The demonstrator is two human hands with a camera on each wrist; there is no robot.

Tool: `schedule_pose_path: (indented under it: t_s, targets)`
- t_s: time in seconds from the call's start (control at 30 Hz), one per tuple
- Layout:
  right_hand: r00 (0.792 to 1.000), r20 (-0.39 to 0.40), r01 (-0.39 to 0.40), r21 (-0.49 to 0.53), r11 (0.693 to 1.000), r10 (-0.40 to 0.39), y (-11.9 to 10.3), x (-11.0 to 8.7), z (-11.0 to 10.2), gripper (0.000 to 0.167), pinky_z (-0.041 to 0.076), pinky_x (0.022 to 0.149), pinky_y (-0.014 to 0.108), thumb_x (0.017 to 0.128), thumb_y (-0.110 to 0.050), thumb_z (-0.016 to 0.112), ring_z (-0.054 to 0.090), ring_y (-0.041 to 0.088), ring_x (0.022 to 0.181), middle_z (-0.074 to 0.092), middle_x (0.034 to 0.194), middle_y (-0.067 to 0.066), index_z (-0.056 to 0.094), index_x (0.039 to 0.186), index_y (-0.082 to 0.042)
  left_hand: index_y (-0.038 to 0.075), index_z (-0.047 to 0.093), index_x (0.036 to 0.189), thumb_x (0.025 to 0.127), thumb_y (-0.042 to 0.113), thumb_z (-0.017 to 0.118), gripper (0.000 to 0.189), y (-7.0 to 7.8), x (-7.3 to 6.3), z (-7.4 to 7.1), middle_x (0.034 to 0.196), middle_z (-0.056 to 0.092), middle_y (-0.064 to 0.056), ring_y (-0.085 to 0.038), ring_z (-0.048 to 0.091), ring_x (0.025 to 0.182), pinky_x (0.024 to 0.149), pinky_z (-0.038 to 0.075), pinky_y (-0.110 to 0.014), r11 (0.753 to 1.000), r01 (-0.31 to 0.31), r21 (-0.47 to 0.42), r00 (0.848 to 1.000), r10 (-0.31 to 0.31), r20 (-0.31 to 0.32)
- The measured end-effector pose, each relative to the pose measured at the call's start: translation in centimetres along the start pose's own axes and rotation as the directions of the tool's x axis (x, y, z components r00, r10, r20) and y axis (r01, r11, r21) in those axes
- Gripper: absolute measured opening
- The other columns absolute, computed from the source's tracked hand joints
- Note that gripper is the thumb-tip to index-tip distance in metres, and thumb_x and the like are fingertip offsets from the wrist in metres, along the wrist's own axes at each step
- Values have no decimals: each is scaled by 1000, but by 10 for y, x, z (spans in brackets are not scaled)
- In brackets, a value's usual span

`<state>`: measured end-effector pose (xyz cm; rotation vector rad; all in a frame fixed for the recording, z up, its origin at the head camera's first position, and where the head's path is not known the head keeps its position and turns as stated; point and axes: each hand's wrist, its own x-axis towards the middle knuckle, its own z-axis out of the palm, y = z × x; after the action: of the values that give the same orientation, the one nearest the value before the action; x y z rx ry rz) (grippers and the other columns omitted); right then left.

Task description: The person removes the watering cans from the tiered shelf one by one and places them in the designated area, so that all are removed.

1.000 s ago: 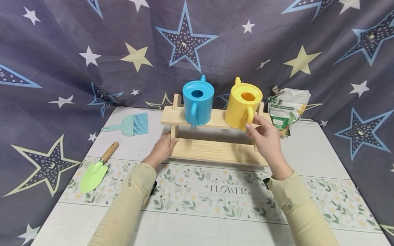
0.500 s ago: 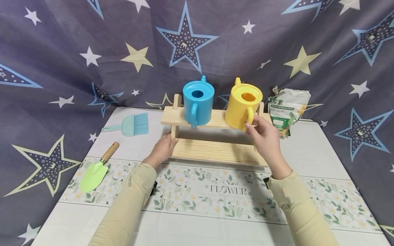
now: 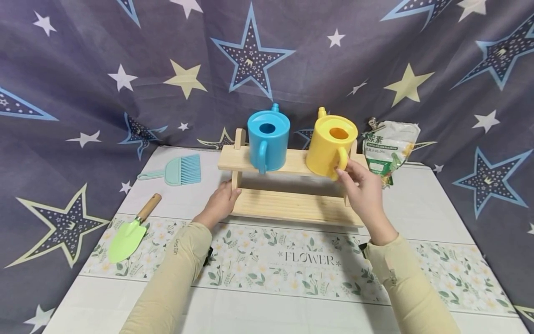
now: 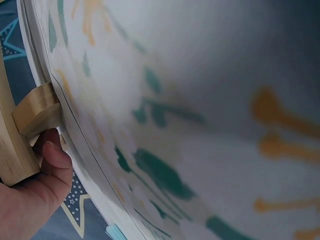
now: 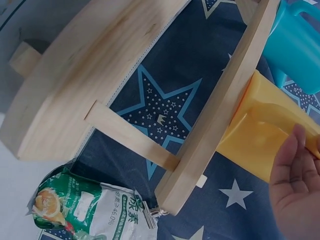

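Observation:
A two-tier wooden plant stand (image 3: 292, 204) stands mid-table. On its upper board are a blue watering can (image 3: 269, 144) at left and a yellow watering can (image 3: 329, 148) at right, both spouts pointing to the back. My right hand (image 3: 365, 190) pinches the yellow can's handle between thumb and fingers; the right wrist view shows this hand (image 5: 297, 185) only in part. With my left hand (image 3: 219, 202) I grip the left upright of the stand, some fingers hidden behind the wood. Whether the yellow can's base touches the board I cannot tell.
A white and green fertilizer bag (image 3: 390, 148) with a metal clip leans at the back right. At left lie a light-blue brush with dustpan (image 3: 171, 171) and a green hand trowel (image 3: 127, 239). A star-patterned curtain (image 3: 146, 55) hangs behind the table.
The yellow watering can has shifted a little to the right, together with my right hand on its handle. My left hand and the blue can stay where they were.

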<state>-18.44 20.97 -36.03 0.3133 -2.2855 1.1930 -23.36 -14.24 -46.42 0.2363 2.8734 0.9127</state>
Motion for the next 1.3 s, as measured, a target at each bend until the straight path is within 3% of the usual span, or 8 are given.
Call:
schedule_pose_path:
  t_s: [0.2, 0.33, 0.5, 0.73, 0.8, 1.07, 1.3]
  targets:
    - [999, -35, -4, 23, 1000, 5, 3, -3, -4, 26, 50, 75, 11, 92, -10, 70, 65, 7, 85, 73, 101, 15, 70, 116, 1, -4, 29, 149, 107, 31, 35, 54, 0, 0, 1, 136, 43, -25, -41, 44, 127, 109, 34, -53, 1000, -5, 9, 1000, 5, -3]
    - [998, -51, -26, 66, 997, 29, 4, -7, -8, 28, 51, 74, 10, 91, -8, 70, 64, -1, 85, 72, 104, 16, 69, 118, 0, -4, 31, 147, 108, 30, 36, 53, 0, 0, 0, 133, 44, -26, -41, 46, 125, 107, 36, -53, 1000, -12, 13, 1000, 13, -9]
    - [998, -60, -26, 56, 998, 30, 8, -12, -15, 29, 51, 75, 10, 92, -9, 69, 62, -5, 88, 72, 105, 14, 69, 120, -2, -2, 31, 149, 107, 33, 35, 54, 2, 0, -1, 131, 46, -23, -38, 50, 121, 104, 40, -52, 1000, 20, 0, 1000, -20, 5]
    - [995, -84, -46, 35, 998, 49, 11, -21, -26, 32, 51, 76, 10, 93, -12, 69, 67, 5, 90, 71, 107, 14, 67, 123, -3, -1, 31, 149, 107, 32, 36, 54, 2, 0, 0, 130, 46, -22, -37, 50, 119, 103, 40, -52, 1000, 27, -3, 1000, -27, 6]
    - [994, -91, -49, 40, 998, 53, 13, -23, -30, 33, 51, 76, 9, 92, -10, 69, 66, 2, 91, 71, 107, 16, 66, 124, -3, -1, 30, 149, 107, 32, 36, 54, 2, -1, 0, 131, 46, -22, -37, 50, 121, 104, 40, -52, 1000, 29, -6, 1000, -29, 10]
    - [987, -145, -62, 22, 998, 64, 16, -34, -47, 33, 48, 74, 6, 89, -3, 71, 61, -11, 86, 71, 104, 19, 67, 122, -2, -2, 32, 148, 107, 33, 34, 54, 1, 0, 0, 131, 46, -23, -38, 49, 122, 105, 39, -52, 1000, 18, 2, 1000, -18, 2]
    - [980, -180, -80, 16, 997, 82, 21, -42, -63, 34, 50, 75, 8, 89, 0, 70, 64, -10, 83, 70, 105, 18, 66, 123, 0, -2, 32, 148, 107, 33, 34, 54, 1, 0, 1, 132, 45, -24, -40, 48, 123, 106, 38, -53, 1000, 14, 1, 1000, -14, 2]
